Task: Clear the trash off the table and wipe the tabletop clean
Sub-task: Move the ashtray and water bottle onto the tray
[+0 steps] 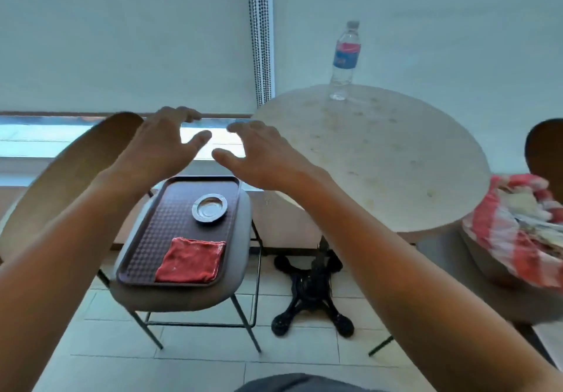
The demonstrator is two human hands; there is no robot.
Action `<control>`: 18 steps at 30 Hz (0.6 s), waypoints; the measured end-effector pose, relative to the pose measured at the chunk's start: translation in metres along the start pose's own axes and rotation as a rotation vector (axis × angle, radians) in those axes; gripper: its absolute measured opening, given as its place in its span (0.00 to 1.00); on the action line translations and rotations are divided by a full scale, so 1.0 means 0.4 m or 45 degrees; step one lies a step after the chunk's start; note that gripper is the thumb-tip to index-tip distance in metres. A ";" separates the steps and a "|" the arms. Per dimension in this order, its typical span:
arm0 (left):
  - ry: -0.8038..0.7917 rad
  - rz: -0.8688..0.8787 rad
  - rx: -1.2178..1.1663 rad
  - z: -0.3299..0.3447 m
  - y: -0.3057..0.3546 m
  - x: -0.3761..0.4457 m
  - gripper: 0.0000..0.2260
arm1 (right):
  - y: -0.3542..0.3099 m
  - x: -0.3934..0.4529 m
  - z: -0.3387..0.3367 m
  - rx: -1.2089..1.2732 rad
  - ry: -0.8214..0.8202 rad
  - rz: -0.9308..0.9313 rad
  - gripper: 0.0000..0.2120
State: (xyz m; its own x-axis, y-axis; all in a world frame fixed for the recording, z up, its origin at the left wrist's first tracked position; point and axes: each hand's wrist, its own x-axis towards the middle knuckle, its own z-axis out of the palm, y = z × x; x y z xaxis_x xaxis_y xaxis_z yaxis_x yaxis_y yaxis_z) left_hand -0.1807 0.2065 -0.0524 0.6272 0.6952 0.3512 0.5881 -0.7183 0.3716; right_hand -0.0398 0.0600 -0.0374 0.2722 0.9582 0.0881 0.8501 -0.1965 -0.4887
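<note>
Both hands, the left hand (164,142) and right hand (262,157), are hovering spread and empty; the upright bottle (345,56) is standing beyond and rightward of the right hand, the nearer one, on the far surface (380,160).

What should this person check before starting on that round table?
1. Hands free: left hand and right hand hold nothing, ok.
2. Trash located: bottle stands upright at the table's far edge, ok.
3. Cloth ready: folded on the tray, untouched, ok.
4. Tabletop clean: spots show, not ok.
5. Bottle empty: cannot tell.
6. Bin nearby: cannot tell.
</note>
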 end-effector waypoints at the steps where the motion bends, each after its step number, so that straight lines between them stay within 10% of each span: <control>1: 0.005 0.023 -0.002 0.002 0.018 0.002 0.18 | 0.015 -0.006 -0.011 -0.024 0.015 0.006 0.30; 18: -0.022 0.190 -0.186 0.066 0.188 0.102 0.18 | 0.184 -0.039 -0.140 0.141 0.254 0.172 0.30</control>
State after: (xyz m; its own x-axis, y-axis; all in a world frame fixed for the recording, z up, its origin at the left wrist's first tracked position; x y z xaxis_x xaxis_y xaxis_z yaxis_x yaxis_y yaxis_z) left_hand -0.0972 0.1800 -0.0329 0.7110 0.5800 0.3976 0.4086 -0.8009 0.4377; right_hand 0.0439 0.0190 -0.0263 0.4728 0.8627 0.1795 0.7484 -0.2856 -0.5986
